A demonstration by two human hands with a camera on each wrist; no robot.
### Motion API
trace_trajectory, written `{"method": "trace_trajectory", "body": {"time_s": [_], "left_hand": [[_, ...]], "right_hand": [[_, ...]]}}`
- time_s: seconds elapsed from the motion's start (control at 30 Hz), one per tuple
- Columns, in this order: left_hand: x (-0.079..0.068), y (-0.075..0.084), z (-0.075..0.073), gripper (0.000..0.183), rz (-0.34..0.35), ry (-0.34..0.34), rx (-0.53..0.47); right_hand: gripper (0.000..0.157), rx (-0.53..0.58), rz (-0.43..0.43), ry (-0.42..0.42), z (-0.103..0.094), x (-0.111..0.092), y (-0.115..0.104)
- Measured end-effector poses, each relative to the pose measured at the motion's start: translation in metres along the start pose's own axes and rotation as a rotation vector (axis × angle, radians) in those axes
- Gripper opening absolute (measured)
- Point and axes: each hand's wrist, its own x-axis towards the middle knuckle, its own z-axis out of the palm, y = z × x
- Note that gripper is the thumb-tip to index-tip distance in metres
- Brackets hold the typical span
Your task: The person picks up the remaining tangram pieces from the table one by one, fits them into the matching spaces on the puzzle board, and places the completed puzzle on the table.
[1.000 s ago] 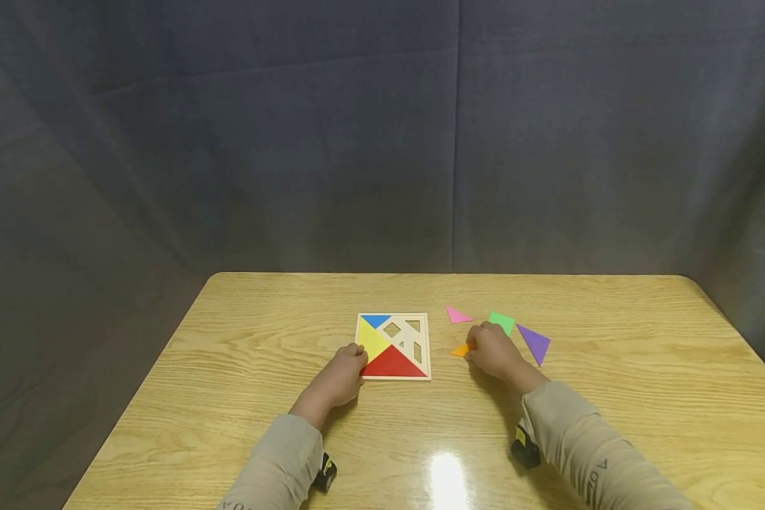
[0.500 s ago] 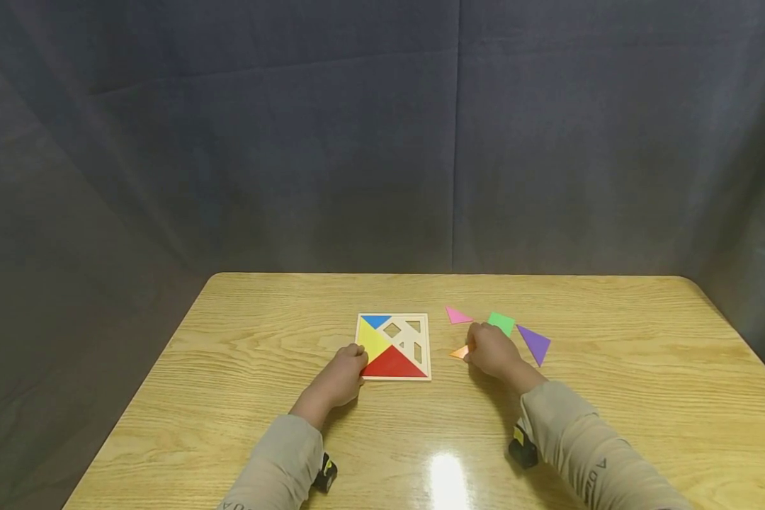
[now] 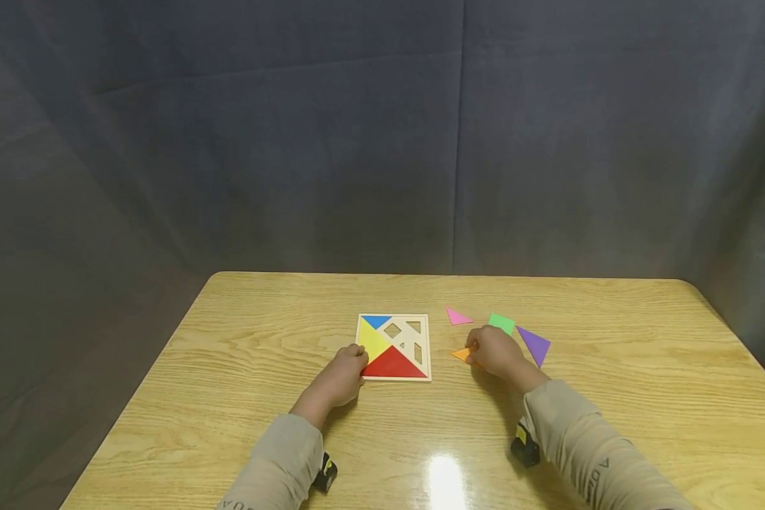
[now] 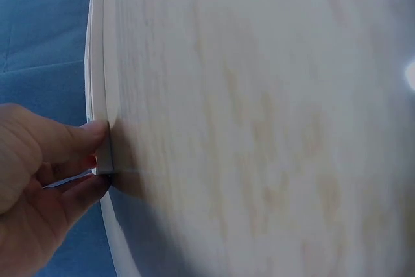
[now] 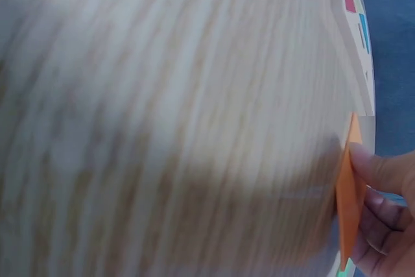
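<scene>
A square wooden tangram board (image 3: pixel 429 347) lies flat on the table, with yellow (image 3: pixel 371 340), red (image 3: pixel 393 363) and blue (image 3: pixel 376 321) triangles set in it and cut-out recesses at its right side. My left hand (image 3: pixel 343 372) grips the board's near left corner; in the left wrist view, the thumb (image 4: pixel 91 135) lies against its edge. My right hand (image 3: pixel 496 351) pinches a flat orange piece (image 5: pixel 350 192), which looks tilted in the right wrist view. Beyond that hand is a green piece (image 3: pixel 501 323), partly hidden by it.
A pink triangle (image 3: pixel 458 316) lies on the table right of the board. To the right of the green piece lies a purple triangle (image 3: pixel 534 345). The wooden table (image 3: pixel 261 319) ends at a dark curtain (image 3: pixel 331 177). Black wrist cameras hang under both sleeves.
The orange piece has tilted slightly in my right hand's fingers, and more of it shows now. My left hand and the board have stayed in place.
</scene>
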Motion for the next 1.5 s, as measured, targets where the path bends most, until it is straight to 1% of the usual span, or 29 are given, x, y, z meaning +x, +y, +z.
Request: {"method": "trace_trajectory", "body": {"time_s": [0.13,0.23,0.4,0.67,0.9,1.17,1.37,1.5], "left_hand": [[-0.0008,0.0008,-0.0012,0.017,0.009,0.006,0.008],[-0.0008,0.0013,-0.0019,0.016,0.01,0.009,0.008],[-0.0004,0.0016,-0.0023,0.017,0.005,0.005,0.01],[-0.0006,0.001,-0.0018,0.017,0.01,0.004,0.011],[0.0,0.0012,-0.0014,0.015,0.006,0.004,0.003],[-0.0008,0.0018,-0.0022,0.018,-0.007,-0.002,0.0],[-0.0014,0.0021,-0.0023,0.017,0.006,0.01,0.002],[-0.0013,0.002,-0.0023,0.016,0.0,0.005,-0.006]], "right_hand": [[0.013,0.008,0.006,-0.025,-0.0037,-0.0012,-0.0017],[0.011,0.008,0.009,-0.029,-0.0057,-0.002,-0.0035],[0.012,0.016,0.011,-0.015,-0.0073,-0.0028,-0.0037],[0.01,0.066,0.007,0.02,-0.0086,-0.0041,-0.0032],[0.004,0.152,0.033,0.019,-0.0086,-0.0027,-0.0055],[0.007,0.281,0.052,0.049,-0.0041,-0.0009,-0.0075],[0.007,0.332,0.075,0.058,-0.0011,0.0005,-0.009],[0.005,0.363,0.086,0.063,0.0009,0.0008,-0.01]]}}
